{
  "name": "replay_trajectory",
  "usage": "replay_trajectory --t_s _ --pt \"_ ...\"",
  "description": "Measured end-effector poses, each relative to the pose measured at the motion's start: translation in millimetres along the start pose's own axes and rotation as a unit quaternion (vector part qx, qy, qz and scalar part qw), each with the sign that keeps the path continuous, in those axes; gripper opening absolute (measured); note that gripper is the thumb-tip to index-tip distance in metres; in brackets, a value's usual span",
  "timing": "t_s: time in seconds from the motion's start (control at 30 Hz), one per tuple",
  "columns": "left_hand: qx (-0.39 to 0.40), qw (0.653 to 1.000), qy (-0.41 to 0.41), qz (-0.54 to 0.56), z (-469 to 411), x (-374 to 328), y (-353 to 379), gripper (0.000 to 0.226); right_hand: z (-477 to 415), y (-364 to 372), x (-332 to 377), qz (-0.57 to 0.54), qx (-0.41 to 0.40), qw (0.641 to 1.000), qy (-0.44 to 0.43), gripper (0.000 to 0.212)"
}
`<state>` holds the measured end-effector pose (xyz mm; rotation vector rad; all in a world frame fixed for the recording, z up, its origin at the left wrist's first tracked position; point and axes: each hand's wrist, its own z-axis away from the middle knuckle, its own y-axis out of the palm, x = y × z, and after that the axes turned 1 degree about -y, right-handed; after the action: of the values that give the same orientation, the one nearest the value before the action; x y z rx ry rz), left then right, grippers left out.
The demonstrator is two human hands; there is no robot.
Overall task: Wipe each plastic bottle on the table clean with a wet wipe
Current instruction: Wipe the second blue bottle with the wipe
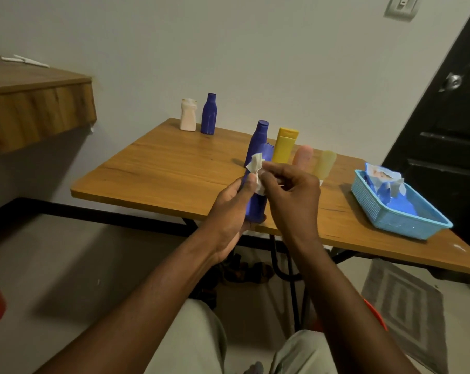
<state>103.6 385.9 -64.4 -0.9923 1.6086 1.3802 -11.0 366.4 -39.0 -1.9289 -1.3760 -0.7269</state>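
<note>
My left hand (232, 209) grips a tall blue plastic bottle (258, 147) by its lower body, upright over the near edge of the wooden table (158, 168). My right hand (293, 195) pinches a crumpled white wet wipe (256, 164) against the bottle's middle. Behind stand a yellow tube (284, 145), a pink tube (304, 155) and a pale yellow tube (325, 163), partly hidden by my right hand. At the table's far corner stand a white bottle (188, 115) and a second blue bottle (209, 114).
A light blue plastic basket (384, 214) with a wet-wipe pack (384, 182) sits at the table's right. A wooden shelf (37, 103) juts out at left. A black door (449, 125) is at right, a grey mat (406, 309) on the floor.
</note>
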Motion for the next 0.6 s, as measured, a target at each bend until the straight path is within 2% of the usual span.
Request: replay_trajectory --t_s 0.1,0.23,0.43,0.53,0.6 --pt "-0.013 1.0 0.004 0.012 0 -4 0 0.04 18 3 2 0.012 0.021 1.0 -0.02 0.018" --pt "-0.037 0.999 -0.003 0.011 0 -8 -3 0.037 46 4 0 0.022 0.049 0.998 -0.039 0.025" --pt "-0.01 1.0 0.007 0.02 0 -5 0 0.037 10 -1 -1 0.047 -0.009 0.997 -0.056 0.017" --pt "-0.005 1.0 0.008 0.02 0 -5 0 0.036 -12 -3 -3 0.045 -0.052 0.997 -0.037 0.018" --pt "-0.008 1.0 0.007 0.023 -1 -6 -1 0.035 -11 -1 -3 0.047 -0.049 0.997 -0.04 0.018"
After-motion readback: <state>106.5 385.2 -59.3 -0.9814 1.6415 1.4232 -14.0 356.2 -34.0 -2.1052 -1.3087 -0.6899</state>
